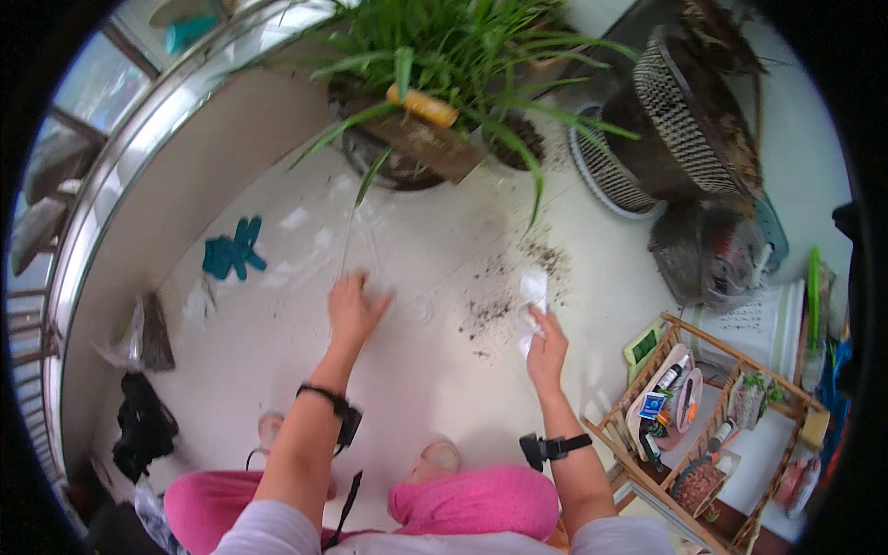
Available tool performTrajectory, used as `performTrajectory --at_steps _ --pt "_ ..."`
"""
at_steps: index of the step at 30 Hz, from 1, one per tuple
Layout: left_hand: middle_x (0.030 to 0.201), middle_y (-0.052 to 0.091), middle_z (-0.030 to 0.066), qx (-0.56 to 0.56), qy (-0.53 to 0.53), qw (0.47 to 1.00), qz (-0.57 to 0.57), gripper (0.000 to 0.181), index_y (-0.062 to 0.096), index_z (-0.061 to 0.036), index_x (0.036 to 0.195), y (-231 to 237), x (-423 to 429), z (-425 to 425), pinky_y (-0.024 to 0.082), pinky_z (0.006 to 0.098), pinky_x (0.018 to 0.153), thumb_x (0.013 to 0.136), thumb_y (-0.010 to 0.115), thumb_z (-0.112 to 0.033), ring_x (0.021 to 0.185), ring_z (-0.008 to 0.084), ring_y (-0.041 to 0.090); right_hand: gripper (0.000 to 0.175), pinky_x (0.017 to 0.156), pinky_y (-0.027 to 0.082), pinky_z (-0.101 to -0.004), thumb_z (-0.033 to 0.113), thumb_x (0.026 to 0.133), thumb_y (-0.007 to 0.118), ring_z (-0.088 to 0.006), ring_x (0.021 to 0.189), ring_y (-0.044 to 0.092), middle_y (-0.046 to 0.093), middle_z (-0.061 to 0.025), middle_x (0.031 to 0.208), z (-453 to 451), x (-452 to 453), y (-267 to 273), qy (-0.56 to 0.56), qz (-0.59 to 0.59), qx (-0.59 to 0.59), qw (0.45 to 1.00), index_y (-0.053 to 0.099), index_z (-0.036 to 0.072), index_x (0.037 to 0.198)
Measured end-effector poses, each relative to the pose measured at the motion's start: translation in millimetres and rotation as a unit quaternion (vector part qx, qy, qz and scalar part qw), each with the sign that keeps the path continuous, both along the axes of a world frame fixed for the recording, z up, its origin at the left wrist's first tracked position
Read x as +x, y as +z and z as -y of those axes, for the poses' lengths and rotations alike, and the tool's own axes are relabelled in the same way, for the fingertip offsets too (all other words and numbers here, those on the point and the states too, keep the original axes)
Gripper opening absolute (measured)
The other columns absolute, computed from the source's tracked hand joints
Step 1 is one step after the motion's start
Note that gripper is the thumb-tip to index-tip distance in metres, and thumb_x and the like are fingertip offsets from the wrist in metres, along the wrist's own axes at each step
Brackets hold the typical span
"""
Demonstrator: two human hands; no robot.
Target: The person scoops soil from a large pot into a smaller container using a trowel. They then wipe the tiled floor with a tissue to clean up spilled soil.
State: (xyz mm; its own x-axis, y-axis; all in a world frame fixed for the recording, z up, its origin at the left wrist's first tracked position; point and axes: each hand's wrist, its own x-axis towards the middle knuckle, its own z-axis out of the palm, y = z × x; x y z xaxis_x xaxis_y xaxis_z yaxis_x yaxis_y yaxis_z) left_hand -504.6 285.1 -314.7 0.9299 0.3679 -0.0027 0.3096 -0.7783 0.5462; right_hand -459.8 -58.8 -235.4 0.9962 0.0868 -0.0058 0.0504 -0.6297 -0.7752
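My right hand [548, 350] grips a white piece of paper or tissue [533, 288] against the pale tiled floor, just right of the scattered dark soil [489, 312]. To the left, my left hand [355, 309] is over the floor with its fingers apart and nothing visible in it; it is slightly blurred. A thin, clear strip or cord [347, 239] lies near its fingertips, too faint to name surely. Beyond both hands stands a long-leaved green potted plant [451, 48], with a brown board [423, 142] and a yellow cylindrical object [423, 105] at its front.
A teal glove [234, 250] lies on the floor by the left wall. Woven planters [683, 118] and a filled plastic bag [707, 253] stand at the right, above a wooden rack [701, 333] of small items. A black cloth or bag [142, 427] lies at the lower left.
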Motion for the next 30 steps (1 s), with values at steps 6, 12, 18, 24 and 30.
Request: performTrajectory --at_steps 6,12,18,24,30 --pt "0.087 0.065 0.0103 0.067 -0.15 0.974 -0.154 0.033 0.063 -0.0066 0.09 6 -44 -19 0.047 0.043 0.081 0.072 0.079 -0.029 0.088 0.0312 0.062 0.049 0.103 0.043 -0.037 -0.011 0.073 0.042 -0.0379 0.118 0.057 0.06 -0.0246 0.125 -15 -27 13 -0.043 0.004 0.023 0.999 0.066 0.0 0.115" --pt "0.082 0.064 0.0155 -0.095 -0.076 0.992 -0.026 0.033 0.06 -0.004 0.089 50 -12 -35 0.05 0.0449 0.071 0.074 0.077 -0.028 0.081 0.0356 0.062 0.047 0.104 0.042 -0.0376 -0.009 0.078 0.041 -0.038 0.121 0.054 0.057 -0.0243 0.128 -52 -51 10 0.001 0.041 0.002 0.999 0.063 -0.001 0.119" --pt "0.067 0.062 0.015 -0.022 -0.061 0.992 0.107 0.04 0.063 -0.0029 0.101 147 -25 -159 0.048 0.0395 0.057 0.087 0.068 -0.04 0.057 0.0302 0.058 0.047 0.109 0.036 -0.0463 -0.007 0.08 0.04 -0.0423 0.127 0.046 0.049 -0.0236 0.139 -133 -102 -21 0.251 0.006 -0.002 0.968 0.058 -0.003 0.124" --pt "0.064 0.047 -0.0034 0.0 0.077 0.997 0.027 0.027 0.063 -0.0022 0.085 257 -124 -290 0.037 0.026 0.051 0.093 0.066 -0.027 0.061 0.0074 0.042 0.05 0.108 0.038 -0.0447 -0.012 0.076 0.043 -0.0418 0.129 0.044 0.049 -0.0189 0.141 -216 -61 -1 0.491 0.082 -0.003 0.867 0.057 -0.004 0.123" --pt "0.058 0.045 0.0066 0.081 0.051 0.995 -0.038 0.036 0.06 -0.0004 0.089 254 -245 -344 0.033 0.0319 0.049 0.092 0.067 -0.036 0.055 0.0126 0.037 0.038 0.108 0.038 -0.0427 -0.007 0.083 0.047 -0.0381 0.13 0.046 0.049 -0.017 0.142 -316 -41 28 0.608 0.125 -0.021 0.784 0.059 -0.001 0.119"
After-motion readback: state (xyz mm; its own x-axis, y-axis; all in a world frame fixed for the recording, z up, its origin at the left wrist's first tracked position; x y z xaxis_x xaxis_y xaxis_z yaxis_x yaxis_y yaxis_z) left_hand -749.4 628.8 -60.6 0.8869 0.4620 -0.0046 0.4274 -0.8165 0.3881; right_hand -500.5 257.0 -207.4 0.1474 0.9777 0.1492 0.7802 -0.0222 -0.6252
